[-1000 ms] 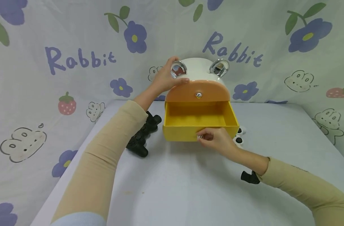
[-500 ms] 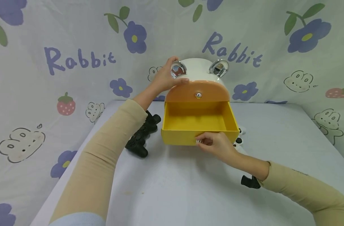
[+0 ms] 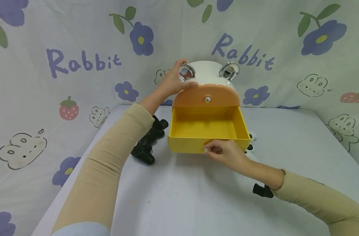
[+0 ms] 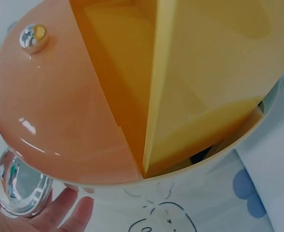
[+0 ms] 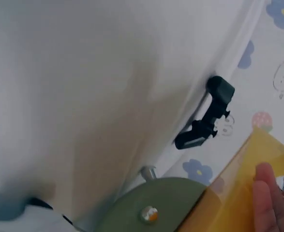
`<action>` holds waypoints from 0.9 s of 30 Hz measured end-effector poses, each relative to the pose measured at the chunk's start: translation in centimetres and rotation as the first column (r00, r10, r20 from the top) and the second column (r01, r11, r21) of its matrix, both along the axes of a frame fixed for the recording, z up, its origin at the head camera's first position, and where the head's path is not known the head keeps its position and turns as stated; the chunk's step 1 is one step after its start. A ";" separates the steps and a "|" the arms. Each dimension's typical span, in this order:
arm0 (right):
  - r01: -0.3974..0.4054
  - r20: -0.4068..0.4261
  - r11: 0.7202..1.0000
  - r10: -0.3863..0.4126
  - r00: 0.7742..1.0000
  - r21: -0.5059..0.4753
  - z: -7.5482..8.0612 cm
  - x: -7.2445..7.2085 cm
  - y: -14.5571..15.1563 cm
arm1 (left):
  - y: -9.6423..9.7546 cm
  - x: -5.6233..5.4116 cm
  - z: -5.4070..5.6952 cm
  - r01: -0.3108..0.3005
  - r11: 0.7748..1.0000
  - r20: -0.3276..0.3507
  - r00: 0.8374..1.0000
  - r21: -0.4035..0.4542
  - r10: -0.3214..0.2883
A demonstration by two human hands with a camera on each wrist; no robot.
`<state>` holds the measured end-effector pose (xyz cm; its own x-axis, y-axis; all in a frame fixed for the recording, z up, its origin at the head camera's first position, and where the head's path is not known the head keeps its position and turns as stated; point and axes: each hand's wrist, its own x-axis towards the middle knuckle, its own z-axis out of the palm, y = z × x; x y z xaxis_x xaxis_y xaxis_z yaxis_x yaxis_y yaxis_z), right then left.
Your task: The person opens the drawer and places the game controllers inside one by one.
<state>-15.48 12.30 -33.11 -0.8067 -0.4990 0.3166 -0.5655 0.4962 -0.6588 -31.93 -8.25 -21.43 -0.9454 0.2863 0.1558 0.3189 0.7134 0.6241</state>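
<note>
In the head view, a drawer box [image 3: 207, 70] with a white rounded top, chrome ears and an orange upper drawer front [image 3: 191, 98] stands on the table. Its yellow drawer [image 3: 182, 145] is pulled out, and no item shows inside. My left hand [image 3: 171, 80] grips the box's upper left around one ear, thumb at the front edge and fingers behind. My right hand [image 3: 229, 153] pinches the yellow drawer's silver knob [image 3: 208, 149] between thumb and fingers. A green lower drawer front [image 5: 168, 198] with its own knob shows in the right wrist view.
Left of the box lies a black game controller [image 3: 147, 144], partly behind my left sleeve. A white controller [image 3: 250, 146] with black sticks peeks out at the drawer's right. Beside my right sleeve is a black object [image 3: 262, 190], mostly covered. A printed cloth [image 3: 173, 32] hangs behind.
The yellow drawer has slid a little farther out toward me, with my right hand on its knob throughout. My left hand keeps its place on the box.
</note>
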 end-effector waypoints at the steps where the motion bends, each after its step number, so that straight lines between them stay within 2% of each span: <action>1: -0.016 0.004 1.000 0.016 1.000 0.014 0.1 -0.1 0.2 | 0.0 0.0 0.0 -0.001 1.000 0.003 1.000 0.000 0.001; 4: -0.039 0.021 0.998 0.037 0.999 0.053 0.9 -0.1 1.0 | 0.0 0.0 0.0 -0.004 1.000 0.008 1.000 -0.001 0.004; 7: -0.022 0.041 0.999 0.020 0.999 0.039 2.2 0.0 2.3 | 0.0 0.0 0.0 -0.003 1.000 0.013 1.000 0.005 0.003; 10: 0.035 0.055 0.999 -0.034 0.998 -0.017 3.7 0.3 3.9 | 0.0 0.0 0.0 0.001 1.000 0.014 1.000 0.007 -0.001; 15: 0.163 -0.001 0.986 -0.164 0.987 -0.040 5.2 0.3 7.2 | 0.0 -0.1 -0.1 -0.004 1.000 0.013 1.000 -0.008 0.004; 18: 0.240 -0.054 0.971 -0.240 0.969 -0.015 5.2 -0.3 9.2 | 0.0 -0.1 -0.1 -0.005 1.000 0.009 1.000 -0.018 0.005; 22: 0.285 -0.070 0.958 -0.284 0.956 0.019 4.5 -1.4 11.3 | 0.0 0.0 0.0 -0.005 1.000 0.005 1.000 -0.021 0.005; 24: 0.261 -0.093 0.963 -0.255 0.962 0.060 3.8 -2.2 12.2 | 0.0 0.1 0.0 -0.003 1.000 0.006 1.000 -0.018 0.003; 27: 0.159 -0.164 0.976 -0.134 0.977 0.148 2.4 -3.6 13.5 | 0.1 0.1 0.0 0.002 1.000 0.010 1.000 -0.012 -0.002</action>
